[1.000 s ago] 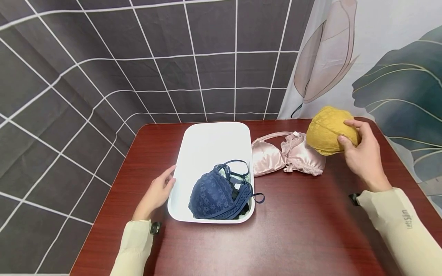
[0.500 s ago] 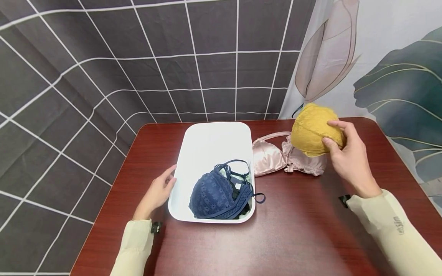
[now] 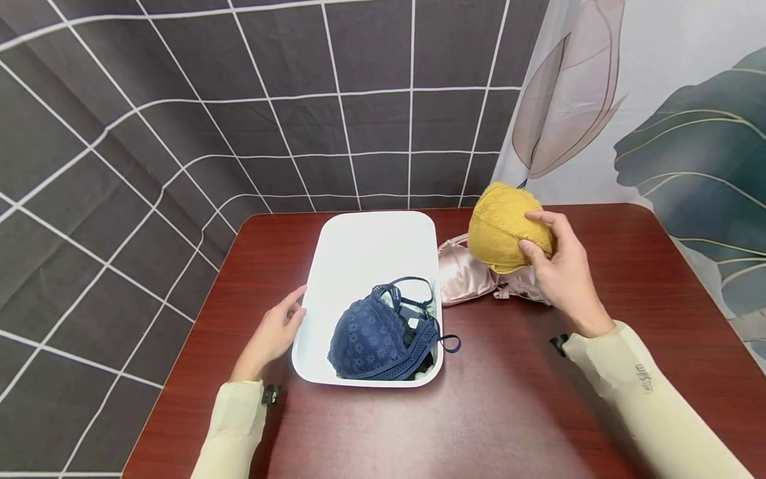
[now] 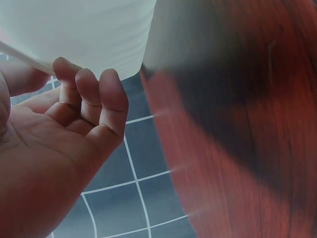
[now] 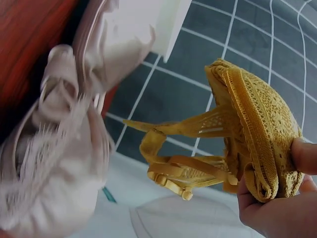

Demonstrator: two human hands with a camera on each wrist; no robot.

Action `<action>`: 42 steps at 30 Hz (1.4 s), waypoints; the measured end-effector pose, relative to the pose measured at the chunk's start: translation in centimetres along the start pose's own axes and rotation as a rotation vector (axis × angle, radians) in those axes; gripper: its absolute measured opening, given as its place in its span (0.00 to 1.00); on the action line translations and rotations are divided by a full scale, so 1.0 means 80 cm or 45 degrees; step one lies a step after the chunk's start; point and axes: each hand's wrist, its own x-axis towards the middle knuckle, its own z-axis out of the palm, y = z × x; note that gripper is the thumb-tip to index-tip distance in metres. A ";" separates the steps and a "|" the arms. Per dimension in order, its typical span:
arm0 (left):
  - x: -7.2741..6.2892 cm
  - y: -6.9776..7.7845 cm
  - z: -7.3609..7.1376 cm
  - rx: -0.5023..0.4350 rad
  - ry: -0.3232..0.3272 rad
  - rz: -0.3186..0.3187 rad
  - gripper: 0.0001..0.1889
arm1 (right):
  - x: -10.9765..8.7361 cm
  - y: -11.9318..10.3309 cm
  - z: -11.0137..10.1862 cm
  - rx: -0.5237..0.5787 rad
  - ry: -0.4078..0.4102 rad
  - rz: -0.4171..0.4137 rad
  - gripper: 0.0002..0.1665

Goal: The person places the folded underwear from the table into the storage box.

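Observation:
My right hand (image 3: pixel 565 266) holds a folded yellow lace bra (image 3: pixel 505 226) in the air, thumb on its near side and fingers at the far edge. Its straps and band hang loose in the right wrist view. Below it, a pink satin bra (image 3: pixel 467 273) lies on the table, partly covered by the yellow one in the head view. My left hand (image 3: pixel 272 336) rests its fingertips against the left side of a white plastic bin (image 3: pixel 377 239). In the left wrist view the fingers (image 4: pixel 111 89) are loosely bent at the bin's outer wall. A navy lace bra (image 3: pixel 368 339) lies in the bin's near half.
Under the navy bra, some dark and pale green fabric shows. One navy strap loop (image 3: pixel 451 344) hangs over the bin's right rim. The reddish wooden table (image 3: pixel 497 412) ends at a dark grid-patterned curtain (image 3: pixel 377 120) behind and a leaf-print curtain (image 3: pixel 676 166) at the right.
My right hand has carried the yellow bra leftward, from over the pink bra's right cup to over its middle. My left hand, the bin and the navy bra stay where they were.

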 end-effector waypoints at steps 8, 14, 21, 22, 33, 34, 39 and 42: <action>0.000 0.001 0.000 -0.008 -0.003 -0.012 0.25 | 0.001 -0.013 0.030 -0.038 -0.036 -0.091 0.26; 0.001 -0.001 0.002 -0.015 0.006 -0.007 0.24 | 0.000 -0.054 0.054 0.120 -0.128 -0.160 0.23; 0.001 -0.001 0.002 -0.012 0.011 0.001 0.24 | 0.002 -0.054 0.088 0.224 -0.223 -0.195 0.24; 0.001 -0.001 0.002 -0.010 0.011 0.001 0.24 | 0.002 -0.049 0.094 0.229 -0.234 -0.203 0.24; 0.000 0.000 0.002 -0.007 0.027 0.000 0.24 | 0.003 -0.031 0.150 0.282 -0.362 -0.259 0.25; 0.000 0.000 0.002 -0.009 0.026 -0.005 0.24 | 0.003 -0.031 0.155 0.296 -0.374 -0.264 0.25; 0.000 0.001 0.001 -0.017 0.018 -0.037 0.25 | 0.003 -0.029 0.174 0.292 -0.415 -0.265 0.24; 0.001 0.002 0.001 -0.021 0.010 -0.050 0.25 | 0.004 -0.026 0.185 0.261 -0.439 -0.257 0.24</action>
